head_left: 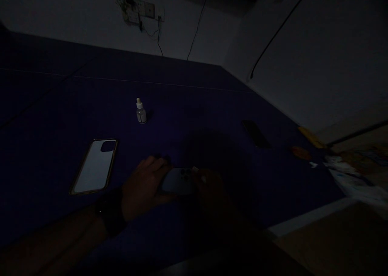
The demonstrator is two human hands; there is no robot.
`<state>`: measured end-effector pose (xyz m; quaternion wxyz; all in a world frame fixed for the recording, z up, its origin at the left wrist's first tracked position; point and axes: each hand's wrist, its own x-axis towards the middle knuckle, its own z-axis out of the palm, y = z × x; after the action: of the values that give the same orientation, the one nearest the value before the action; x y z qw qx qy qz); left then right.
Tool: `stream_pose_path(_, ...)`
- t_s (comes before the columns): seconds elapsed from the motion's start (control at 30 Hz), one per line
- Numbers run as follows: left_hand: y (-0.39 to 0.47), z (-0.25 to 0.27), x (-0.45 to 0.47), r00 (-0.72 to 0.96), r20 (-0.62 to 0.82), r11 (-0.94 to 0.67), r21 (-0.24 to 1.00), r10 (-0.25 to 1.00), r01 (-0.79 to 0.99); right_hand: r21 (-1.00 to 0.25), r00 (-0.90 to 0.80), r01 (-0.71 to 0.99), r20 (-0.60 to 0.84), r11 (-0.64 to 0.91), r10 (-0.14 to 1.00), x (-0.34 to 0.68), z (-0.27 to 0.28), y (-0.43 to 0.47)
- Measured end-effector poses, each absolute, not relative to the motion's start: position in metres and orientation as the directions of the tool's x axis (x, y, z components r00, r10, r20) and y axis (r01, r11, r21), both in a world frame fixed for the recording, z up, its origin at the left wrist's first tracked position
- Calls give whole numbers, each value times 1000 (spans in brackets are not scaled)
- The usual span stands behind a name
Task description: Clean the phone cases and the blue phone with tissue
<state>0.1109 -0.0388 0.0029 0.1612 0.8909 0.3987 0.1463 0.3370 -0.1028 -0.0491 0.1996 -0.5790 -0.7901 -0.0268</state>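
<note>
A smartphone (176, 182) lies sideways between my hands, its back and camera lenses facing up. My left hand (147, 183), with a dark watch on the wrist, grips the end away from the lenses, fingers along the far edge and thumb along the near one. At the camera end my right hand (210, 187) is in deep shadow, its fingers closed on a small white piece (195, 169), perhaps a cloth or tissue, beside the lenses. To the left lies a clear phone case (94, 167) with a dark rim. A dropper bottle (141, 113) stands upright beyond it.
The dark blue surface (182, 110) is dimly lit. A dark flat thing like a phone (255, 133) lies at the right. Clutter and a white wrapper (342, 167) sit by the right edge. Wall sockets (148, 10) with hanging cables are at the back.
</note>
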Motion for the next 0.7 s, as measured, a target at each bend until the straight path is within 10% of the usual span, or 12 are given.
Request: stream_pose_path(0.7, -38, 4, 111, 649, 136, -636, 423, 749, 646, -147, -729, 654, 141, 742, 670, 381, -2, -80)
